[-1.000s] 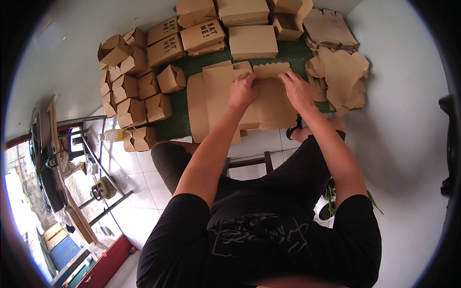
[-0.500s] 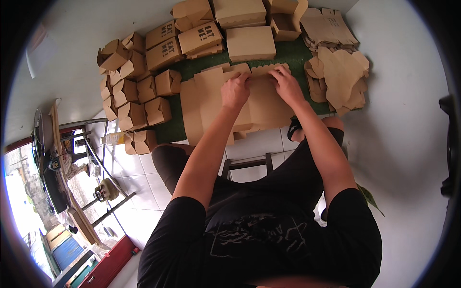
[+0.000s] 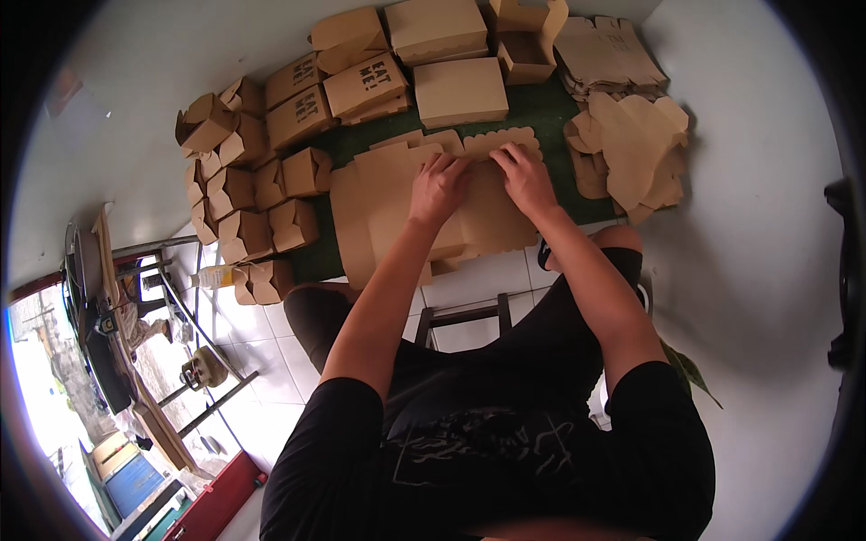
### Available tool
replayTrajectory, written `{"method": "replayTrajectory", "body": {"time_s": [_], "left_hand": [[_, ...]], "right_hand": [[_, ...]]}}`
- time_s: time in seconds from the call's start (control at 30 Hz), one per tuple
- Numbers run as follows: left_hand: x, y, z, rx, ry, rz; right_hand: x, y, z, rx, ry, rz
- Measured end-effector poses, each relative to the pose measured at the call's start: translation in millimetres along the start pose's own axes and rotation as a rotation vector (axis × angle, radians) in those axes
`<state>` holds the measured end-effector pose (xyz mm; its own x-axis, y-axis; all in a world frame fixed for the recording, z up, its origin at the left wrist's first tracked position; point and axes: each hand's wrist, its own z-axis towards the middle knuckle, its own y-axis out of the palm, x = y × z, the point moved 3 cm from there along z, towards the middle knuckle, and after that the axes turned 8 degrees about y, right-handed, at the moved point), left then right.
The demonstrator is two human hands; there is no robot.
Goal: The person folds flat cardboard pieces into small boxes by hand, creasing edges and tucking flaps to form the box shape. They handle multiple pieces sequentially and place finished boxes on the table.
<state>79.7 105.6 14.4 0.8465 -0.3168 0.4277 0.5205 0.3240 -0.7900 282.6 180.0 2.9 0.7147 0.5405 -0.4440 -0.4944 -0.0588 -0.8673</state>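
A flat brown cardboard box blank with a scalloped edge lies across the near side of the green-topped table. My left hand rests on its middle, fingers curled down along a crease by the far flaps. Just to the right, my right hand has its bent fingers closed on the blank below the scalloped flap. Both sets of fingertips are partly hidden, and the hands are a short gap apart. More flat cardboard shows under the blank's edges.
Several small folded boxes stand at the left. Larger closed boxes line the back, beside an open box. Flat blanks and loose cut pieces are piled at the right. A bottle stands by the left corner.
The hands have come slightly nearer to me on the blank, and my right hand has shifted left, towards my left hand. The whole view has tilted a little.
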Motion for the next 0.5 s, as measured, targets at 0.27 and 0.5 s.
{"method": "replayTrajectory", "body": {"time_s": [0.27, 0.5], "left_hand": [[2, 5, -7, 0.014, 0.049, -0.037], [4, 11, -20, -0.181, 0.127, 0.147]], "right_hand": [[-5, -1, -7, 0.016, -0.081, -0.053], [-7, 1, -21, -0.108, -0.136, -0.146]]}}
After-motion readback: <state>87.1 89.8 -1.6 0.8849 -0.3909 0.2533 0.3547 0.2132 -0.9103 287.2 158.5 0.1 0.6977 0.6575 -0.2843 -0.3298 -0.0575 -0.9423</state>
